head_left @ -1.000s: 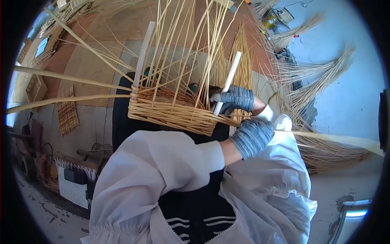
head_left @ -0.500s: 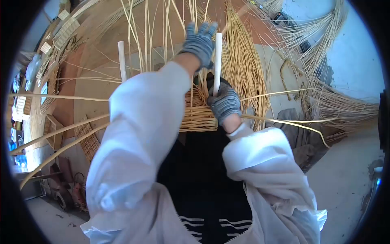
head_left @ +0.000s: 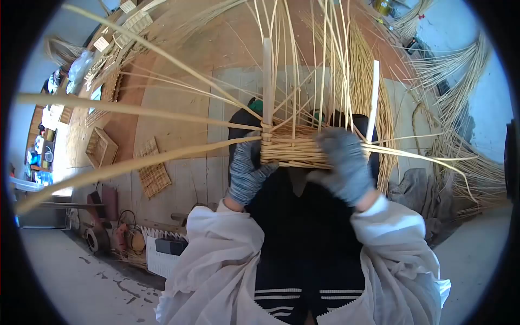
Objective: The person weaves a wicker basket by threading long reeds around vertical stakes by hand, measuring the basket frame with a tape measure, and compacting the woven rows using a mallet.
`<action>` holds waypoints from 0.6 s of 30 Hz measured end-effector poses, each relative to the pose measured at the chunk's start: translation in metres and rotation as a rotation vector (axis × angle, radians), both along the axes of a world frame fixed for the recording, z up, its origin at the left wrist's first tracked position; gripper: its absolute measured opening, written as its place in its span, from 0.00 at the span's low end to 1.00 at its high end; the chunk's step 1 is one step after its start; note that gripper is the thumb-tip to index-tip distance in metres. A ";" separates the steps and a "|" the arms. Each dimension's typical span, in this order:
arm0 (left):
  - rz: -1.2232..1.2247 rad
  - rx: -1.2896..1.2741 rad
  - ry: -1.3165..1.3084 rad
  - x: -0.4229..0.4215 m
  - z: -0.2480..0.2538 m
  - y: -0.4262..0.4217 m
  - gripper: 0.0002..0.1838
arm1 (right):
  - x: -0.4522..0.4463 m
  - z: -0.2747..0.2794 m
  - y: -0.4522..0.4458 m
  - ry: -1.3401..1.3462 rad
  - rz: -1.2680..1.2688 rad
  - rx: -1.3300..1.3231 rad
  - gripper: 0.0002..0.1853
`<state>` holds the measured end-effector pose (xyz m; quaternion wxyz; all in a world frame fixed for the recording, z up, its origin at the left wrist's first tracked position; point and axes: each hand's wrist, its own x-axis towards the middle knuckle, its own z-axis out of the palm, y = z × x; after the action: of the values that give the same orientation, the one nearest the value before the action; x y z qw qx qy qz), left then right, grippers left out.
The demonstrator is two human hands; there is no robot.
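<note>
A partly woven wicker basket sits at my lap, with willow rods standing up from its far side and long rods reaching out to both sides. My left hand, in a grey glove, is closed around the basket's left end, its thumb along the near lower edge. Over the right part of the weave is my right hand, also gloved and smeared by motion, so its grip is unclear. Pale upright sticks stand at the basket's left corner and right corner.
Thick rods stretch far out to the left. A bundle of willow lies beyond the basket, and more loose rods spread at the right. A woven panel and a small basket rest on the floor to the left.
My left hand has come back from the far rods, where its fingers were spread, to the basket's left end. My right hand has left the right stick for the weave. The view has shifted.
</note>
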<state>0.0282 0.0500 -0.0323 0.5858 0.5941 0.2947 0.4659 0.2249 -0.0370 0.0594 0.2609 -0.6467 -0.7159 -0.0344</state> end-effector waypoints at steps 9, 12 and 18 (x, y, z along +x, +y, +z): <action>0.080 -0.284 -0.410 0.005 -0.037 0.019 0.29 | -0.013 0.013 0.051 -0.164 0.004 0.019 0.32; 0.084 -0.232 -0.347 0.030 -0.084 0.065 0.24 | 0.005 0.132 0.036 -0.045 0.055 0.115 0.32; -0.438 -0.336 -0.809 0.073 0.035 0.126 0.25 | 0.065 0.270 -0.049 0.037 0.026 0.251 0.51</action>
<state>0.1010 0.1762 0.0029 0.8255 0.3107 -0.0173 0.4709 0.2899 -0.0863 0.3290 0.3533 -0.6003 -0.7093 -0.1085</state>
